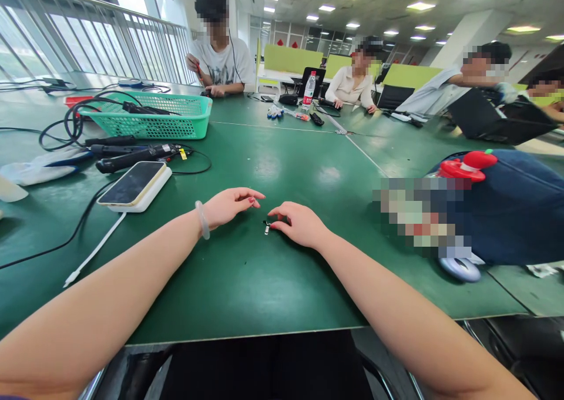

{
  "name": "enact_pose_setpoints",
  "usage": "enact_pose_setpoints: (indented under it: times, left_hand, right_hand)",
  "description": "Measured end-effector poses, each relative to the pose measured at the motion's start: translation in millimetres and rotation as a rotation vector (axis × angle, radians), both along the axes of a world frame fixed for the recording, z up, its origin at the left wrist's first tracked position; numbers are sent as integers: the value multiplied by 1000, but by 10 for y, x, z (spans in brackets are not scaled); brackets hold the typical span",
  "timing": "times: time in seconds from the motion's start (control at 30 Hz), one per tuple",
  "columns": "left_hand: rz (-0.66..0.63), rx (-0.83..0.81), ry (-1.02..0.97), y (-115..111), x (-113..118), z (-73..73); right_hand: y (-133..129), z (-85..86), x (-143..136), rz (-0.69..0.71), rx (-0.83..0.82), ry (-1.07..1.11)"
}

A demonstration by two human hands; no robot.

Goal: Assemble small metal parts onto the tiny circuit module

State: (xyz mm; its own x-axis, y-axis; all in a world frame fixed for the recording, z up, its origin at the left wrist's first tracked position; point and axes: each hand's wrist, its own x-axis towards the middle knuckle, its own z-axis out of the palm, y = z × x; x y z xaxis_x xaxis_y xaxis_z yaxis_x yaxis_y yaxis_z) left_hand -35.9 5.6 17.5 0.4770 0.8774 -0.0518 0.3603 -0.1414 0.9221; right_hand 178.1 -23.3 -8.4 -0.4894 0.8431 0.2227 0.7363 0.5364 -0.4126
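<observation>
My right hand (302, 225) is over the green table, thumb and fingers curled round a small black-and-white piece (267, 229). That piece shows at the tips of the thumb and forefinger; it is too small for me to tell its kind. Just to the left, my left hand (227, 205) hovers with its fingers stretched towards the right hand and nothing in them. A pale bangle (202, 219) circles the left wrist. The two hands are close but apart.
Left of my hands lie a phone (133, 184) on a white block, a black handheld tool (136, 158) and a green basket (154, 115) with cables. A dark blue bag (520, 212) and a lilac round object (459, 268) are at right. Several people sit beyond, near a bottle (309, 90).
</observation>
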Motion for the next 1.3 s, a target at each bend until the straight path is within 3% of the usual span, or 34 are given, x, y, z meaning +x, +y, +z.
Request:
enact_pose_setpoints:
  times: [0.1, 0.2, 0.4, 0.63, 0.9, 1.03, 1.3]
  left_hand:
    - [-114, -81, 6, -15, 7, -20]
    - [-152, -23, 57, -30, 54, -40]
    - [75, 107, 154, -27, 100, -36]
    - [148, 109, 138, -33, 108, -80]
    - [92, 59, 14, -41, 159, -129]
    - [25, 96, 54, -57, 158, -123]
    - [33, 26, -38, -42, 170, -166]
  right_hand:
    - [-10, -15, -21, 38, 2, -15]
    - [-19, -19, -53, 65, 18, -40]
    - [-16, -29, -105, 67, 30, -57]
    - [-21, -26, -80, 76, -3, 27]
    - [10, 6, -3, -48, -153, 276]
    - [39, -36, 5, -61, -230, 405]
    - [45, -25, -16, -104, -449, 651]
